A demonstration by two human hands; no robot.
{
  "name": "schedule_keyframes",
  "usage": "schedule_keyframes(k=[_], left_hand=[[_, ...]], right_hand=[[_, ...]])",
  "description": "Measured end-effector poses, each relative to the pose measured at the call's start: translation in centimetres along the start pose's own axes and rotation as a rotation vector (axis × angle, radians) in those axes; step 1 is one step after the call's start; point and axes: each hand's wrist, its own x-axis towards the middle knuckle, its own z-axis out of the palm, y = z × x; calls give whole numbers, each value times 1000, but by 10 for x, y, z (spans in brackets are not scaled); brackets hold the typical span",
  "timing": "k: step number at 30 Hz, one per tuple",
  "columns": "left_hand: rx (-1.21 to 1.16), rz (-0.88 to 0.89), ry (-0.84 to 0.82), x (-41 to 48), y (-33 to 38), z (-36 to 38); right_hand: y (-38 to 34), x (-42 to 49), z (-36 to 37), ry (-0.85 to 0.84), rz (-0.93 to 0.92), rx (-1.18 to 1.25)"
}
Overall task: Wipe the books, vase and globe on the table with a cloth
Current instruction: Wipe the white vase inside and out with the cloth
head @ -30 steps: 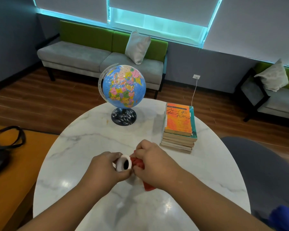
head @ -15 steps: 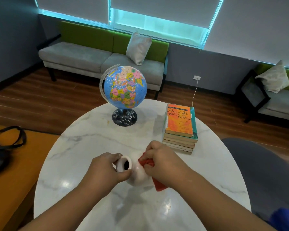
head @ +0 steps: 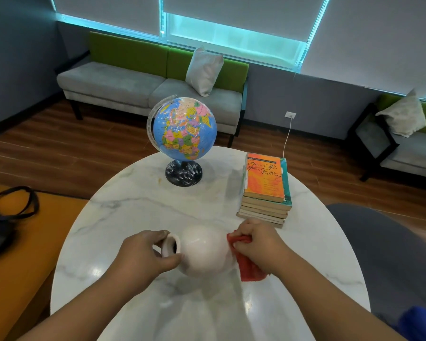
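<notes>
Fingers (head: 159, 234) of the left hand (head: 143, 257) curl around the neck of a white vase (head: 204, 252), with the thumb under the rim and the index finger over it. The vase is tilted, its dark mouth facing left and its round body facing right; whether it touches the bench (head: 138, 212) cannot be told. Fingers of the right hand (head: 258, 244) are bunched tightly around a red cloth (head: 250, 269), pressing it against the right side of the vase body. A loose corner of the cloth hangs below the hand. Both hands are over the near middle of the round, marble-patterned bench. A stack of books (head: 265, 183), topped by an orange cover, stands just beyond the right hand near the right edge of the bench. A globe (head: 185, 129) on a dark base stands at the far edge, left of the books and apart from them. Beyond the bench, a grey and green sofa (head: 113, 82) with a pale cushion (head: 203, 70) stands on the wooden floor (head: 59, 153). A black bag (head: 8, 217) lies to the left.
</notes>
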Motion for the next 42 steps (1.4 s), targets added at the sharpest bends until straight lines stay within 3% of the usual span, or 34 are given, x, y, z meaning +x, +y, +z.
schedule_keyframes(k=[6, 12, 17, 23, 29, 35, 42], left_hand=[[-37, -17, -12, -1, -3, -2], [-46, -34, -16, -3, -6, -4], [-42, -54, -30, -2, -9, -4], [-54, -90, -31, -1, -11, -6], [-29, -79, -38, -1, -10, -8], [-81, -144, -54, -1, -12, -11], [-157, -209, -93, -5, -10, -15]], right_hand=[[-19, -5, 7, -75, -179, 73], [-13, 6, 1, -27, -74, -22], [-36, -2, 11, -123, -289, -66], [-9, 9, 0, -49, -86, -37], [-14, 4, 8, -94, -203, -63], [19, 8, 5, -37, 39, 27], [23, -6, 21, -10, 77, 182]])
